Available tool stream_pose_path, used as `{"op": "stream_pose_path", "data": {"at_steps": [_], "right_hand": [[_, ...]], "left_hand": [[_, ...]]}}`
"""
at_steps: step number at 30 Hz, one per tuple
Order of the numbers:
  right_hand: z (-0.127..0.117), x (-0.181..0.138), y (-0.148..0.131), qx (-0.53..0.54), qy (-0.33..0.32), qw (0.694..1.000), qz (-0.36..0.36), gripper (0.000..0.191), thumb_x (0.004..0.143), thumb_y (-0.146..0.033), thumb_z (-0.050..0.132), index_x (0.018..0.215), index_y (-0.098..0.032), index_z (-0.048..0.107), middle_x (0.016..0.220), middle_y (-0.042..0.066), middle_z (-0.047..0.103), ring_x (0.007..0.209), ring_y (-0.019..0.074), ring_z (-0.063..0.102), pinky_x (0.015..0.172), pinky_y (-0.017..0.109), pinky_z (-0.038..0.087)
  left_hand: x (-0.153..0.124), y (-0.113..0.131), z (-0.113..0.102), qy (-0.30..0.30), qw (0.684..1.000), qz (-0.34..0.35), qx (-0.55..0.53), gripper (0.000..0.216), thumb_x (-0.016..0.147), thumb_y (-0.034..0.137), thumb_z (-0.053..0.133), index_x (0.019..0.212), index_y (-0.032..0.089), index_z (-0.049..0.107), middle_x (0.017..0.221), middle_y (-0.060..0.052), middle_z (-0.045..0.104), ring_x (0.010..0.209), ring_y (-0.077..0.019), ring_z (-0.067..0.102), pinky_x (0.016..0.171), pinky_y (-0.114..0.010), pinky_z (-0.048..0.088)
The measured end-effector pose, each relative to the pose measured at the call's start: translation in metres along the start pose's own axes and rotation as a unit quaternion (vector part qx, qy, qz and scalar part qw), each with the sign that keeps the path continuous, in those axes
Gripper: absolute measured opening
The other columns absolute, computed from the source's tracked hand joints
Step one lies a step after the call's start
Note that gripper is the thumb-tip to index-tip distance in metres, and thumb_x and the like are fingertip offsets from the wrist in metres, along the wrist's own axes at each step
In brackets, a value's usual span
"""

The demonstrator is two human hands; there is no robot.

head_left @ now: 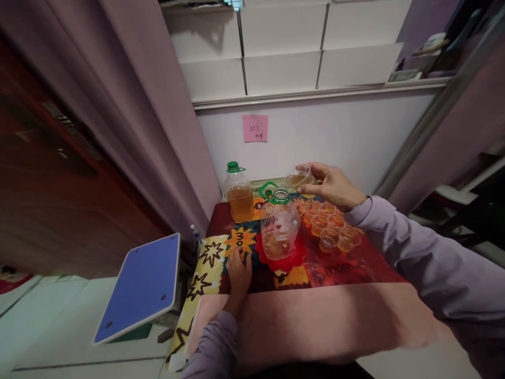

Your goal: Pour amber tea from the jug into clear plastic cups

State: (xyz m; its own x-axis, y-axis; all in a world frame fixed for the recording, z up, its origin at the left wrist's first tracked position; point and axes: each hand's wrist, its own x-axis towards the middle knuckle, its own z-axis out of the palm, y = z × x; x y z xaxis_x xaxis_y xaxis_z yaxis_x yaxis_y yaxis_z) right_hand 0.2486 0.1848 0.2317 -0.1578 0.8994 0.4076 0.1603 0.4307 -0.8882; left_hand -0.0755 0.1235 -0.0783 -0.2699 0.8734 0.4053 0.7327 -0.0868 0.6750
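Observation:
My right hand (329, 184) grips a clear plastic cup (296, 180) with some amber liquid in it, tilted and raised just behind and right of the open jug's mouth. That jug (279, 226) is clear, has a green handle ring and shows only a little liquid at the bottom. It stands uncapped on a red scalloped mat (302, 258). Right of it sit several clear cups (329, 239) of amber liquid, close together. Left of the mat, my left hand (240, 271) lies on the patterned tablecloth (213, 252), fingers apart and holding nothing.
A second jug (240, 202), green-capped and partly filled with amber liquid, stands at the back left. A pink cloth (307, 321) covers the table's near edge. Beside the table is a blue-topped stool or small table (142, 284). A pink note (255, 128) is stuck on the wall behind.

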Motion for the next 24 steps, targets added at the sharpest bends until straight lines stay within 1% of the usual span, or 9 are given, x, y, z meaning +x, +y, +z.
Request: {"op": "stream_pose_path", "data": {"at_steps": [3, 6, 11, 14, 19, 24], "right_hand": [[-0.001, 0.004, 0.004, -0.024, 0.001, 1.000, -0.013, 0.063, 0.063, -0.032, 0.098, 0.121, -0.017, 0.079, 0.106, 0.007, 0.083, 0.101, 0.0273, 0.077, 0.100, 0.052, 0.062], [-0.003, 0.006, 0.005, -0.075, 0.006, 0.997, -0.030, 0.062, 0.062, -0.028, 0.097, 0.122, -0.018, 0.081, 0.101, 0.005, 0.084, 0.098, 0.0269, 0.077, 0.097, 0.049, 0.063], [-0.004, 0.009, 0.004, -0.135, 0.006, 0.990, -0.046, 0.066, 0.063, -0.027, 0.096, 0.126, -0.018, 0.081, 0.108, 0.006, 0.084, 0.098, 0.0269, 0.079, 0.094, 0.045, 0.065], [-0.003, 0.009, 0.000, -0.161, 0.010, 0.986, -0.048, 0.066, 0.064, -0.026, 0.095, 0.128, -0.017, 0.081, 0.107, 0.006, 0.084, 0.098, 0.0269, 0.079, 0.092, 0.043, 0.065], [-0.001, 0.005, -0.014, -0.223, 0.010, 0.974, -0.030, 0.064, 0.068, -0.020, 0.090, 0.131, -0.017, 0.080, 0.109, 0.005, 0.084, 0.106, 0.0291, 0.078, 0.097, 0.043, 0.065], [0.000, 0.005, -0.022, -0.275, 0.004, 0.960, -0.052, 0.062, 0.069, -0.016, 0.088, 0.131, -0.020, 0.080, 0.119, 0.007, 0.083, 0.113, 0.0306, 0.078, 0.106, 0.048, 0.062]], "left_hand": [[0.000, 0.000, 0.000, 0.000, 1.000, 0.001, 0.000, 0.029, 0.094, 0.034, 0.058, 0.121, 0.023, 0.062, 0.129, -0.017, 0.071, 0.129, -0.0358, 0.065, 0.113, -0.056, 0.048], [-0.001, 0.000, 0.000, 0.000, 1.000, 0.004, 0.000, 0.030, 0.094, 0.034, 0.058, 0.121, 0.023, 0.062, 0.129, -0.017, 0.071, 0.129, -0.0361, 0.065, 0.112, -0.056, 0.048], [-0.001, 0.000, 0.001, 0.001, 1.000, 0.006, 0.001, 0.029, 0.094, 0.035, 0.058, 0.121, 0.023, 0.062, 0.129, -0.017, 0.071, 0.128, -0.0353, 0.066, 0.112, -0.055, 0.049], [-0.001, 0.000, 0.002, 0.003, 1.000, 0.008, 0.002, 0.030, 0.095, 0.035, 0.058, 0.122, 0.022, 0.062, 0.130, -0.018, 0.071, 0.128, -0.0352, 0.066, 0.112, -0.054, 0.049], [-0.002, -0.001, 0.002, 0.008, 1.000, 0.010, 0.005, 0.031, 0.095, 0.036, 0.057, 0.121, 0.021, 0.062, 0.128, -0.016, 0.073, 0.127, -0.0350, 0.067, 0.111, -0.054, 0.050], [-0.001, -0.001, 0.002, 0.012, 1.000, 0.012, 0.005, 0.029, 0.094, 0.035, 0.058, 0.119, 0.022, 0.063, 0.126, -0.016, 0.073, 0.126, -0.0345, 0.068, 0.110, -0.054, 0.051]]}}
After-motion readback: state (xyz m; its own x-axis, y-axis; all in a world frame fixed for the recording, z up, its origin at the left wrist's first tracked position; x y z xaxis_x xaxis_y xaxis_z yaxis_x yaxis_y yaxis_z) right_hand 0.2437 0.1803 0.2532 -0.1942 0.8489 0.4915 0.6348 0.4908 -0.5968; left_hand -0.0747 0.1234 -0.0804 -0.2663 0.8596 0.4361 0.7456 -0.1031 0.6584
